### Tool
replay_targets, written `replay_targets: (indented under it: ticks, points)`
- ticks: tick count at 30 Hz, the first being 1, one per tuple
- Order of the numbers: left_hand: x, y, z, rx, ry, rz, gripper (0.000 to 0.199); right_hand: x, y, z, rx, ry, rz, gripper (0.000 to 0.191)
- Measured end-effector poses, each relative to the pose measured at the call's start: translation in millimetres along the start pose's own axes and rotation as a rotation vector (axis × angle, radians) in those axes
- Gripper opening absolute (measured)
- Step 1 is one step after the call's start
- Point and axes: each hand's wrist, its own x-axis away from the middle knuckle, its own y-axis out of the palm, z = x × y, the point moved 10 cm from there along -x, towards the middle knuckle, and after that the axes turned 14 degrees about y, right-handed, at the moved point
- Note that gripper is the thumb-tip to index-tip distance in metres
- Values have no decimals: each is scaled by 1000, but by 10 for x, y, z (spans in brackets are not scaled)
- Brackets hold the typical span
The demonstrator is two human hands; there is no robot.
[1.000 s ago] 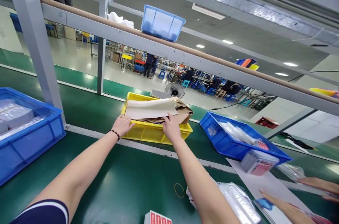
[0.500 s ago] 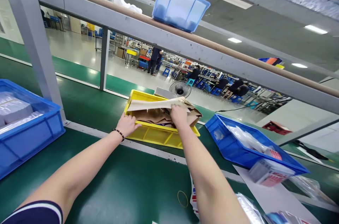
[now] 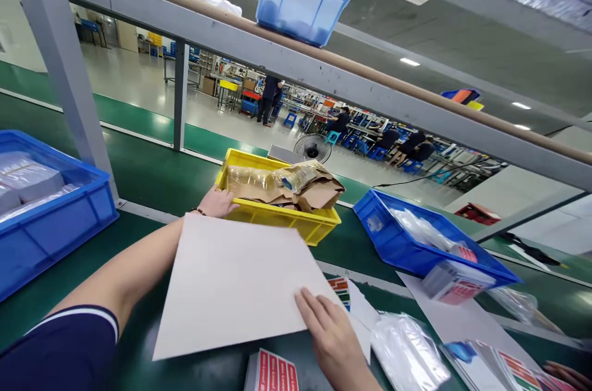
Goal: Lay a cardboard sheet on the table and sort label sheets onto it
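My right hand (image 3: pixel 330 323) grips the right edge of a large pale board (image 3: pixel 235 286), which is tilted over the green work surface and covers part of my left forearm. My left hand (image 3: pixel 216 201) holds the left front rim of a yellow bin (image 3: pixel 277 215), fingers at its corner. Crumpled brown paper (image 3: pixel 319 187) with shiny tape fills that bin. Below the board stands a stack of red and white cards (image 3: pixel 272 372). Right of my right hand lie clear plastic bags (image 3: pixel 407 348).
Blue bins stand at the left (image 3: pixel 60 218) and right (image 3: pixel 383 237). More printed cards (image 3: pixel 499 366) lie at lower right, near another person's hand (image 3: pixel 564 372). A metal rail (image 3: pixel 296 64) crosses above, carrying a light blue bin (image 3: pixel 300 5).
My right hand has drawn the pale board out of the yellow bin, toward me and down. My left hand stays on the bin's rim. The red and white card stack has come into view.
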Motion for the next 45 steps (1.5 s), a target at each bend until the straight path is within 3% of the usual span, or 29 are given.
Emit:
replay_targets:
  ticks: [4, 7, 13, 17, 21, 23, 27, 29, 31, 33, 38, 40, 45]
  points:
    - [62, -46, 3, -40, 136, -77, 33, 326, 579, -48, 29, 25, -218, 47]
    - [73, -62, 6, -55, 158, -110, 33, 359, 826, -48, 68, 21, -343, 45]
    - [-53, -68, 137, -123, 2, -64, 48, 265, 1043, 21, 86, 52, -525, 51]
    - [-209, -15, 313, -114, 3, -59, 46, 188, 1188, 11, 107, 89, -595, 50]
    - [-366, 82, 348, -83, 18, -102, 50, 198, 1319, 9, 60, 141, -597, 51]
    - [-422, 128, 321, -67, 16, -130, 55, 289, 1254, 274, 25, 247, -538, 56]
    - [-504, 170, 273, -45, 25, -176, 61, 610, 847, 1403, 45, 453, -434, 61]
    - [-547, 164, 220, -41, 22, -192, 63, 658, 662, 1837, -67, 436, -428, 62]
    - [-592, 149, 120, -41, 5, -208, 66, 577, 590, 1984, -1, 398, -406, 60]
    - [-625, 136, -8, -46, -14, -223, 68, 430, 736, 1694, 51, 341, -435, 54]
    - [-552, 147, -222, -70, -13, -235, 70, 189, 1487, 250, 51, 210, -637, 45]
    - [-473, 152, -244, -83, -16, -226, 70, 174, 1659, 56, 91, 227, -734, 46]
    - [-390, 181, -217, -98, 3, -231, 67, 76, 1730, 147, 97, 252, -853, 45]
